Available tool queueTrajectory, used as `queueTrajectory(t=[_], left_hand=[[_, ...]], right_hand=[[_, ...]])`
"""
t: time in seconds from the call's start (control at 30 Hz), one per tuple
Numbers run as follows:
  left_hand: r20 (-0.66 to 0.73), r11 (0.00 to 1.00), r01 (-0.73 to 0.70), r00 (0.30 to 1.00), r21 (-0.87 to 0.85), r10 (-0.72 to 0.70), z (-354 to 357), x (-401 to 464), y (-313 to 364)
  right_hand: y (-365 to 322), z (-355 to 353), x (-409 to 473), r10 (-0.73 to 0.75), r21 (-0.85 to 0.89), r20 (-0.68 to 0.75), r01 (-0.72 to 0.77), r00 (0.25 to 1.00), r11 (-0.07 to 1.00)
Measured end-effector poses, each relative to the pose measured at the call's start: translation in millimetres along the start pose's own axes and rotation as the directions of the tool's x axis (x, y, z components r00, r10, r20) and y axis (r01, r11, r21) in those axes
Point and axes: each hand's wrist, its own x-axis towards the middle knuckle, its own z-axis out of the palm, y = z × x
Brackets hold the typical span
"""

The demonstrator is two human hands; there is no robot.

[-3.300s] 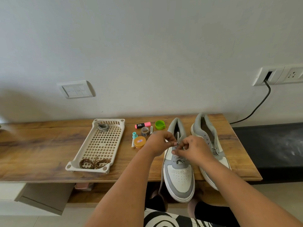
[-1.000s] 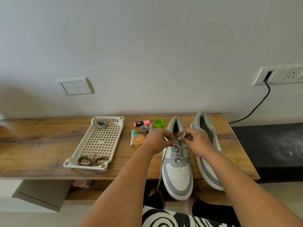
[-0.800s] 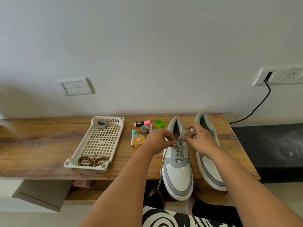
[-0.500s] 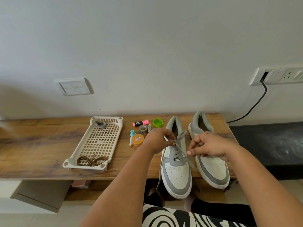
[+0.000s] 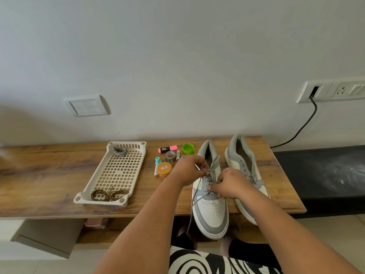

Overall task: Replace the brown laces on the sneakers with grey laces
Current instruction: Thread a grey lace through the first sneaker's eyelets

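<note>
From where I sit, the left sneaker (image 5: 210, 196) and right sneaker (image 5: 245, 175) stand just beside each other, leaving only a narrow lane between them, and my right hand (image 5: 229, 183) fills it. My left hand (image 5: 188, 171) sits close by the orange tin (image 5: 164, 169), teal cap (image 5: 158, 161), tape roll (image 5: 170, 156), pink highlighter (image 5: 167, 149) and green lid (image 5: 188, 148), which crowd that side. Bare counter (image 5: 49, 175) lies open left of the perforated tray (image 5: 118, 173). The wall (image 5: 177, 66) closes off the back.
</note>
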Motion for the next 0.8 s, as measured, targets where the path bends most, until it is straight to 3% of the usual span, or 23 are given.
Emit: queueTrajectory(t=[0.13,0.33,0.5,0.6,0.7,0.8], left_hand=[[-0.003,1.000,-0.003,1.000,0.009,0.003,1,0,0],[0.007,1.000,0.016,1.000,-0.003,-0.016,2,0,2],[0.001,1.000,0.028,1.000,-0.005,-0.028,2,0,3],[0.003,0.999,0.033,0.999,-0.011,-0.033,1,0,3],[0.005,1.000,0.028,1.000,-0.009,-0.028,2,0,3],[0.001,1.000,0.027,1.000,-0.005,-0.027,2,0,2]], right_hand=[[-2,-5,-2,-0.015,0.001,-0.009,0.015,1.000,1.000],[-6,-20,-16,-0.059,-0.011,0.215,0.063,0.975,0.998],[-2,-30,-19,-0.088,-0.009,0.212,0.092,0.973,0.996],[1,-34,-19,-0.110,0.237,0.163,0.070,0.980,0.969],[2,-39,-22,-0.168,0.556,0.191,0.034,0.967,0.830],[5,-40,-22,-0.239,0.599,0.246,0.047,0.939,0.800]])
